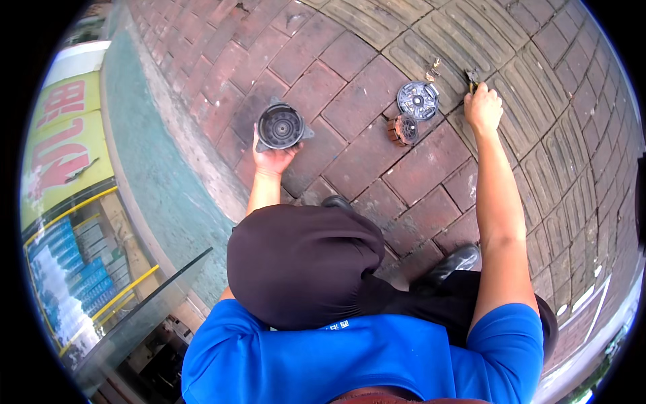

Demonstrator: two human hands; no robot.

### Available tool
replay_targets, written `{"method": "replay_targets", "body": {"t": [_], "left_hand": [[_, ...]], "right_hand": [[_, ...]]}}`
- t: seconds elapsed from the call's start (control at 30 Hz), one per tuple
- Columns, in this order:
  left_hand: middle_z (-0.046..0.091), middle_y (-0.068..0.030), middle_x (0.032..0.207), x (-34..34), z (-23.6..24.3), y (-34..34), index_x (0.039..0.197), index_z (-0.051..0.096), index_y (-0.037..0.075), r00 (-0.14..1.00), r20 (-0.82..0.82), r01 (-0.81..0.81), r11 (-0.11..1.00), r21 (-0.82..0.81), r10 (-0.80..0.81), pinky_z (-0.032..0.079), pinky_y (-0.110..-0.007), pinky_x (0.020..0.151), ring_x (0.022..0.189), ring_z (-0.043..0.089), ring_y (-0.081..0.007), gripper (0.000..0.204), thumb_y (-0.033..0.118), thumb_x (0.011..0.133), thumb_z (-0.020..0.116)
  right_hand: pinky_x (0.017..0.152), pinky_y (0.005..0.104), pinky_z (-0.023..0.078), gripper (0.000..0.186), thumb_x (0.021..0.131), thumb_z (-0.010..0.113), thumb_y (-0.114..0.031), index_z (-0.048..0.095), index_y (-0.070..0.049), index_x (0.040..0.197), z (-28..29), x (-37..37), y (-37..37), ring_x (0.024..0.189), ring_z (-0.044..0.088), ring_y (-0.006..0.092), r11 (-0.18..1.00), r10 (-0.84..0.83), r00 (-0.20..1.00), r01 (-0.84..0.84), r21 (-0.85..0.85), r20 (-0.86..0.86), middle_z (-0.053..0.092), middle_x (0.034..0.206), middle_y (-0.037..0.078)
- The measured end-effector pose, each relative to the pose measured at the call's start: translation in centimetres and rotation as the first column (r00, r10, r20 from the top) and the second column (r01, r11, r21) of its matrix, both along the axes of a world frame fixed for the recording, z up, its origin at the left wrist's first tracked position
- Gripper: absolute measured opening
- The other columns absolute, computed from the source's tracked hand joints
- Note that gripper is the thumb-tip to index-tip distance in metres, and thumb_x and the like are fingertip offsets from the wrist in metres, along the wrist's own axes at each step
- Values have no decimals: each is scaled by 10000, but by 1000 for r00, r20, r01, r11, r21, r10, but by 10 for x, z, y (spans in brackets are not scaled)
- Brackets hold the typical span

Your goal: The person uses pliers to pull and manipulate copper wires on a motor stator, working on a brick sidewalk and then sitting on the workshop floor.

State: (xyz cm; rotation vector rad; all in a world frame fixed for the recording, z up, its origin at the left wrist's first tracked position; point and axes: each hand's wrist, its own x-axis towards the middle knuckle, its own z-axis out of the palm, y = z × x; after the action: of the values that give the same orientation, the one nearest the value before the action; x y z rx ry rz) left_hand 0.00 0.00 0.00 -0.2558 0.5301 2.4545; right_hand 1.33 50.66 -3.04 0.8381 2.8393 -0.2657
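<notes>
My left hand [274, 159] is closed around the lower rim of a dark grey, round metal motor housing [280, 126] with pointed lugs. Its open side faces up, showing a ringed inside with a central hole. Over to the right, my right hand [483, 109] is closed on a pair of pliers [472, 76], whose jaws stick out beyond the fingers; most of the handles are hidden. Between the hands, a round silver-grey end cover [418, 101] lies on the paving. A copper-coloured motor core [402, 130] touches or nearly touches its lower edge.
Small brass-coloured parts [434, 69] lie just beyond the end cover. Red brick paving [350, 111] meets ridged yellowish tiles [538, 101] on the right. A pale green kerb strip [161, 135] runs along the left. My knee [303, 256] and dark shoe [451, 262] are close by.
</notes>
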Motion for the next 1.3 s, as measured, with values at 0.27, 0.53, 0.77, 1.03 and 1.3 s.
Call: {"method": "replay_targets", "body": {"t": [0.27,0.53,0.77,1.03,1.3], "left_hand": [[571,-130,1357,-9,-14,0,1366,525,161,960,253,44,833,-551,116,427,-638,972,1236,535,-395,659,639,981,285],[693,-179,1029,-49,17,-104,1109,636,-70,892,-426,-280,-553,-785,153,511,-387,842,919,638,-258,360,227,908,667],[636,-190,1201,-105,166,100,1243,620,23,369,-216,-706,-121,-698,-904,498,-363,916,1096,629,-280,404,226,898,670],[585,-229,1274,-72,124,239,1316,548,23,-322,497,-593,-238,-770,-806,445,-438,1027,1188,557,-390,579,258,818,726],[555,-274,1292,-15,60,271,1392,395,-49,-37,414,-467,-351,-812,-910,439,-439,1037,1236,529,-389,904,339,710,845]], "right_hand": [[672,401,552,353,884,638,-290,646,24,1044,-7,-16,27,716,645,261,632,-481,826,95,-769,-293,640,784,127],[564,315,525,336,874,636,-270,685,23,1031,107,-59,8,646,611,193,510,-13,951,-260,-820,-309,638,809,112],[812,462,517,326,748,634,-194,640,74,932,183,-39,80,876,658,421,682,697,606,-725,-94,384,661,887,292],[532,425,576,309,815,602,-202,667,82,917,141,13,126,657,672,325,870,491,677,-411,-271,549,663,795,201],[615,440,563,422,852,600,-298,657,101,977,129,33,132,673,675,339,828,560,674,-461,-318,482,676,884,236]]}}
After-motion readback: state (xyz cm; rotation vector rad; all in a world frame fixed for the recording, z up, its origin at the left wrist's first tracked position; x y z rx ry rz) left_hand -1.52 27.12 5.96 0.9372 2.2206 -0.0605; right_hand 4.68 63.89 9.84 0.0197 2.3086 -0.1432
